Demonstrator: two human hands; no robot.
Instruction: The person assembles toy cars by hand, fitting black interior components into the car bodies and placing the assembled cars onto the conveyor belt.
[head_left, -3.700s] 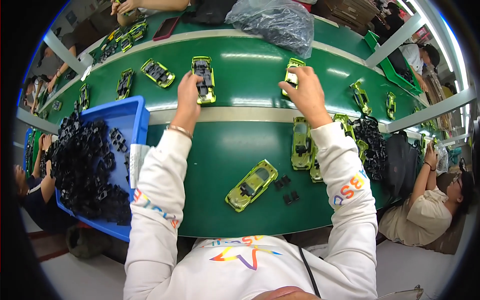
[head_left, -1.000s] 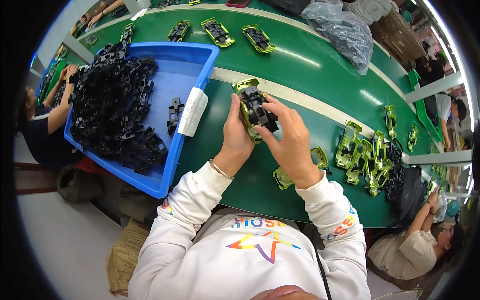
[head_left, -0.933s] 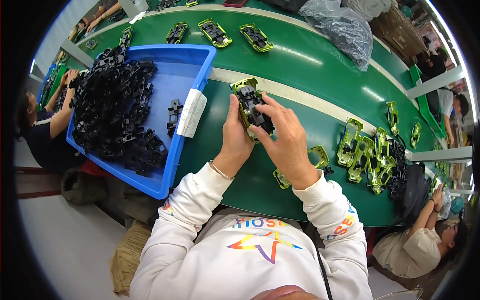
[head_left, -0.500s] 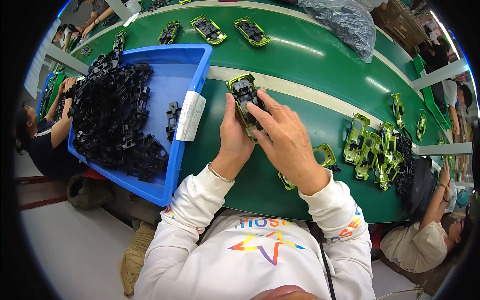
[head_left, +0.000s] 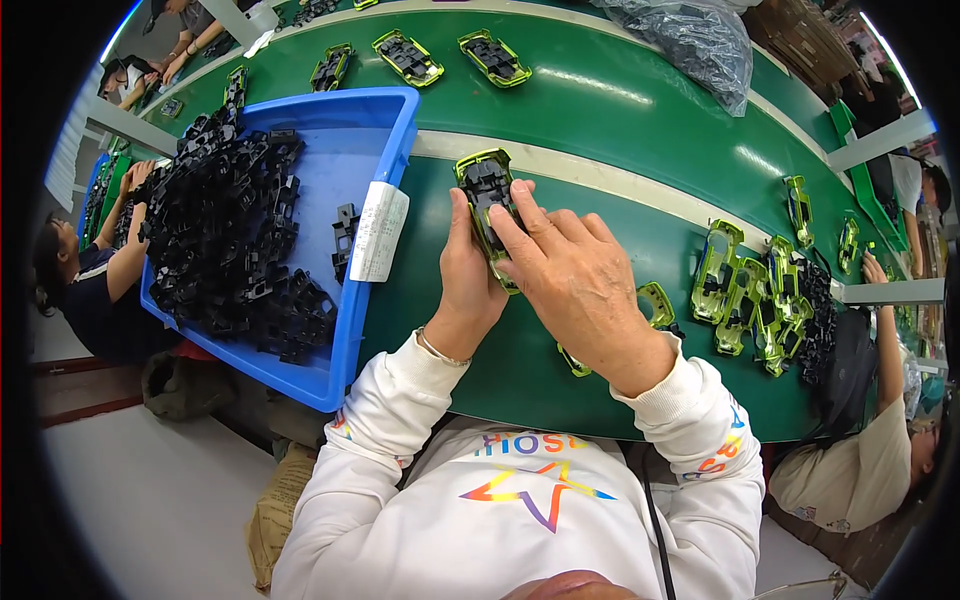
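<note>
- Green worktop (head_left: 400, 320), with a pale rail (head_left: 590, 175) along its far side.
- Over it, left of the person's middle, 1 car (head_left: 487, 190) is held underside up: a black part (head_left: 485, 175) within a lime shell (head_left: 502, 280).
- Left hand (head_left: 465, 285): its grip is closed round the car from below and the left, thumb along the edge.
- Right hand (head_left: 590, 275): 1 fingertip rests on the black part, others at the car's far edge; whether it grips or only presses, I cannot tell.
- About 1 s ago the right hand pinched the black part's sides; now its fingers lie flatter across. I judge this as pressing, with the part nearly seated; the fit is hidden.
- Beside the right wrist, 1 loose shell (head_left: 657, 303); farther right, more shells (head_left: 715, 275).
- Left, a blue bin (head_left: 347, 340) of black parts (head_left: 220, 230).
- Beyond the rail, 3 cars (head_left: 408, 58) lie underside up.
</note>
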